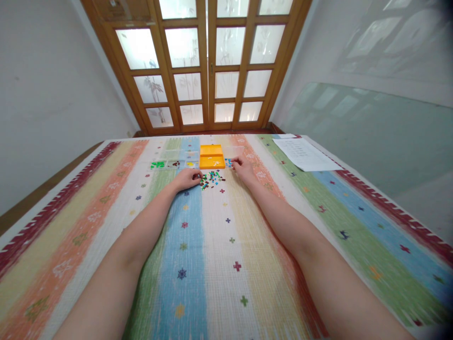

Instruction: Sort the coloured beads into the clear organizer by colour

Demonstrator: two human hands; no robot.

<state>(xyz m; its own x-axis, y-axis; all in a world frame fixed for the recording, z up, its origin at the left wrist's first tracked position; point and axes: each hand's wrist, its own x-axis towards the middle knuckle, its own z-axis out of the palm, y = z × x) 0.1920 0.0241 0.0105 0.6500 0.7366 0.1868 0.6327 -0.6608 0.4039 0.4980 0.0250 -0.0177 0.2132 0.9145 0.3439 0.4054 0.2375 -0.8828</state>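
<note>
A loose pile of tiny green, blue, brown and white pieces [211, 179] lies on the striped tablecloth. My left hand [188, 178] rests at the pile's left edge, fingers curled and closed; whatever they hold is too small to make out. Over a clear box with blue pieces [228, 162], my right hand [244, 169] has its thumb and fingertips pinched together, and what is in the pinch cannot be made out. Between the hands, just behind the pile, an orange box [211, 150] stands with its lid open and a few white pieces inside.
Left of the orange box, clear lidded boxes hold green pieces [157, 165], dark brown pieces [176, 164] and yellow pieces [191, 164]. Printed white paper [304, 153] lies at the table's back right. Beyond the table stand wood-framed glass doors [208, 71].
</note>
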